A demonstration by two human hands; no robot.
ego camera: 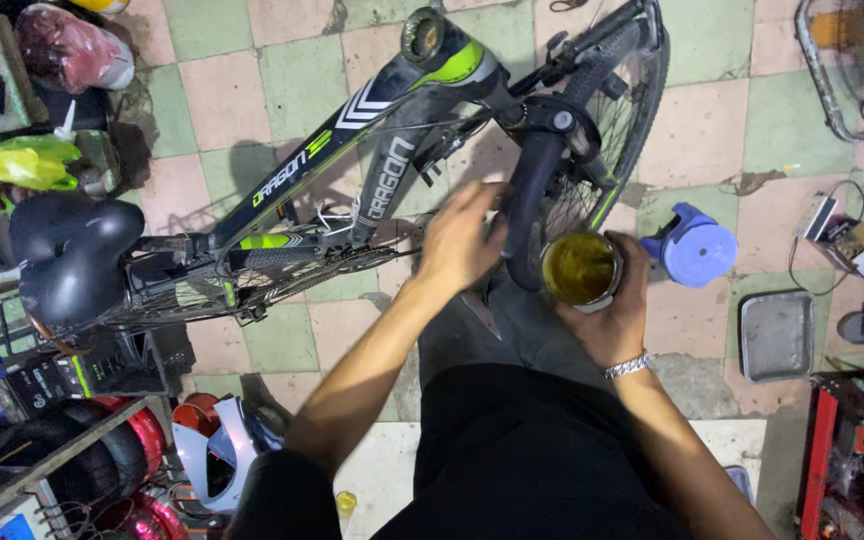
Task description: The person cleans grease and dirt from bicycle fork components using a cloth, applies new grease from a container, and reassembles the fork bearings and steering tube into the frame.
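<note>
Head view looks straight down on our two bare hands beside a black and green bicycle [352,150] that stands on the tiled floor [702,130]. Our right hand [607,310] is closed around a round can [580,268] with a yellowish inside, gripping it from the side, its open top facing up at us. The can sits just beside the dark fork leg [527,200], touching or nearly touching it; we cannot tell which. Our left hand [462,240] is blurred, fingers spread loosely and holding nothing, just left of the fork leg and over the frame tubes, so the can lies to its right with the fork leg between them. A metal bracelet [628,366] circles the right wrist. The front wheel [612,90] runs up behind the fork. The black saddle [67,255] is far to the left, well apart from both hands. A small blue stool [697,245] stands on the floor just right of the can, and a grey metal tray [777,335] lies further right.
</note>
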